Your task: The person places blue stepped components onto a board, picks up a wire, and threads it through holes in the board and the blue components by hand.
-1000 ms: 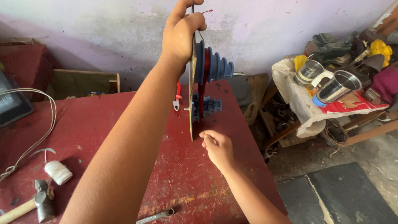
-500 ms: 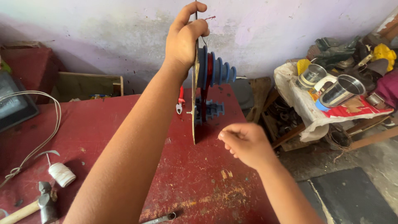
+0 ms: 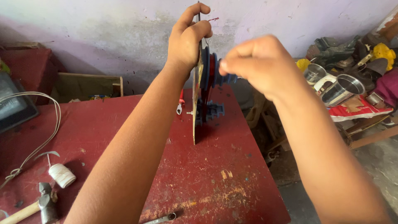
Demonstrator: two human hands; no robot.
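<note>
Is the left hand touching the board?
Touching. The head view shows the left hand wrapped around the upright board's top edge, fingers over it.

At the left edge of the frame I see a dark screen [image 3: 14, 103], tilted and rectangular, with a grey-black face. At the right, under the metal cups, I see a red printed wrapper [image 3: 356, 111], flat and crumpled.

Small rough workshop: worn red worktable [image 3: 232, 182], hammer [image 3: 35, 207], thread spool [image 3: 62, 175], loose cable [image 3: 39, 145], stained bare wall [image 3: 103, 33], steel cups [image 3: 336, 85] amid clutter heap.
</note>
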